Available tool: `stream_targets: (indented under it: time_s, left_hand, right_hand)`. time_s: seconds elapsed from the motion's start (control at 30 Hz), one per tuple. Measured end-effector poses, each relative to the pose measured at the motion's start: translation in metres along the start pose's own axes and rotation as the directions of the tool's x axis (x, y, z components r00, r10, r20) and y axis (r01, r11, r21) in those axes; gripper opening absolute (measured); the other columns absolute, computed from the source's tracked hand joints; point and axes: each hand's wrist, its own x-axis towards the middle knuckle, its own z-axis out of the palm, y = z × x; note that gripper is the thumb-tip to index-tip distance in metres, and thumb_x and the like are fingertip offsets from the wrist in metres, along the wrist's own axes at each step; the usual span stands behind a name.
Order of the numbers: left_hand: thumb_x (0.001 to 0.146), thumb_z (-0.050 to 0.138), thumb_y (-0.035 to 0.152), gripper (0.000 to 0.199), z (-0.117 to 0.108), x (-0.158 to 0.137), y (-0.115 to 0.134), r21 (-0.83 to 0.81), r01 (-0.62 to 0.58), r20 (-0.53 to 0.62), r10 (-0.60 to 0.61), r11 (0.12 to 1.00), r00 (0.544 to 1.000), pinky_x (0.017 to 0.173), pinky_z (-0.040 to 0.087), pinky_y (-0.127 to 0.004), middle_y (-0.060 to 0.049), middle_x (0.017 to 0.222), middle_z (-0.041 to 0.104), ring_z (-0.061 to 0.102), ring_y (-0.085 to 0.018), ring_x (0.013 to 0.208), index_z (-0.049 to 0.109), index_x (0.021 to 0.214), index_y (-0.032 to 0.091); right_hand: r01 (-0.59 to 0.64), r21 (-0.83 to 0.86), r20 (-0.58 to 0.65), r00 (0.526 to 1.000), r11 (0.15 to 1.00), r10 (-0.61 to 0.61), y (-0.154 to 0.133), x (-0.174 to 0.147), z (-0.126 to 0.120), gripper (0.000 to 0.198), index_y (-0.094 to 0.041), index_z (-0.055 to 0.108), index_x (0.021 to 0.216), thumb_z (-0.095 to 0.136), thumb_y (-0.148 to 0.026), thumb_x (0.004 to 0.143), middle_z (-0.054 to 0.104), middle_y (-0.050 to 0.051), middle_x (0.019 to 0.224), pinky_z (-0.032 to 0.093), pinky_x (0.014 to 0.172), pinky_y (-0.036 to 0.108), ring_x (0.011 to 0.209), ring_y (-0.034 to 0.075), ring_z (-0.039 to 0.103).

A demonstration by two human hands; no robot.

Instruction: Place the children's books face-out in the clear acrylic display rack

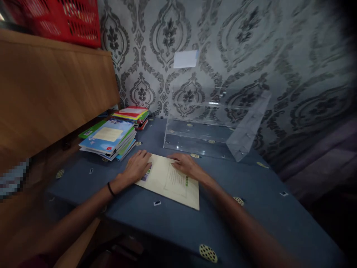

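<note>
Two bare hands on a thin cream booklet (160, 173), which lies flat on a blue-grey tablecloth (173, 223) directly beneath and between them. The left hand (138, 166) rests palm down over the booklet's left end, its fingers loosely bent and close together, partly covering a purple and green printed patch. The right hand (185, 163) lies palm down across the far edge toward the right end, its fingers pointing toward the left hand. Both hands touch the booklet; whether the fingertips pinch its edges cannot be told. Between the hands the cover is bare; just on the near side of the right hand it bears a framed block of small print, too fine to read, with green lettering beside it. A dark wristband (111, 189) encircles the left wrist.

Beyond the left hand, and to its left, stands a stack of books (111, 136) topped by a light-blue cover with a pale panel; a green cover juts out from its left side. Farther off in the same direction is a second pile (134, 113), with red and yellow among its upper layers. Beyond the right hand, apart from it, stands a clear plastic rack (214, 123) with a slanting side panel, before a patterned wall (167, 33). Well to the left of both hands, a red basket (80, 22) sits on a wooden cabinet (55, 78).
</note>
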Motion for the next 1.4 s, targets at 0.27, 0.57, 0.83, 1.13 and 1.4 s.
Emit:
stream_targets:
  time_s: [0.27,0.57,0.83,1.13,1.4]
  left_hand:
    - [0.092,0.042,0.017,0.039,0.041,0.02,-0.04,-0.352,-0.189,-0.109,0.16,0.917,0.981,0.103,0.047,-0.045,-0.011,0.122,0.067,0.059,-0.026,0.114,0.059,0.128,0.017]
    - [0.098,0.035,0.013,0.035,0.035,0.022,-0.037,-0.327,-0.182,-0.094,0.159,0.927,0.983,0.094,0.05,-0.042,-0.011,0.11,0.068,0.06,-0.024,0.104,0.064,0.117,0.016]
    - [0.103,0.03,0.018,0.039,0.033,0.018,-0.038,-0.151,-0.189,-0.072,0.18,0.97,0.981,0.105,0.047,-0.046,-0.014,0.125,0.068,0.06,-0.026,0.122,0.062,0.126,0.015]
    - [0.106,0.032,0.045,0.057,0.038,-0.001,0.049,0.014,-0.5,0.062,0.498,0.866,0.865,0.122,0.033,-0.046,-0.019,0.157,0.044,0.034,-0.025,0.151,0.037,0.15,0.009]
    - [0.105,0.028,0.054,0.065,0.04,0.022,0.022,-0.012,-0.382,0.137,0.38,0.924,0.915,0.124,0.029,-0.047,-0.016,0.161,0.037,0.03,-0.025,0.153,0.033,0.155,0.013]
  right_hand:
    - [0.256,-0.304,0.118,0.966,0.917,-0.231,-0.074,-0.023,0.094,0.063,-0.006,0.038,0.153,0.054,-0.036,0.099,0.04,0.023,0.158,0.034,0.121,0.052,0.148,0.031,0.037]
    - [0.005,-0.479,0.069,0.997,0.878,0.031,-0.022,-0.043,0.053,0.079,-0.002,0.034,0.156,0.035,-0.06,0.102,0.031,0.024,0.162,0.026,0.125,0.053,0.154,0.031,0.024]
    - [-0.199,-0.509,-0.175,0.976,0.837,0.125,0.031,-0.077,0.026,0.071,-0.014,0.028,0.161,0.029,-0.056,0.104,0.038,0.016,0.161,0.032,0.122,0.053,0.153,0.03,0.028]
    - [-0.19,-0.545,-0.207,0.974,0.817,0.089,0.024,-0.071,0.029,0.066,-0.009,0.045,0.151,0.026,-0.051,0.104,0.047,0.019,0.155,0.036,0.119,0.052,0.148,0.031,0.038]
    - [-0.209,-0.561,-0.196,0.974,0.801,0.117,0.018,-0.07,0.029,0.061,-0.006,0.044,0.15,0.031,-0.043,0.103,0.046,0.019,0.156,0.034,0.12,0.051,0.148,0.03,0.038]
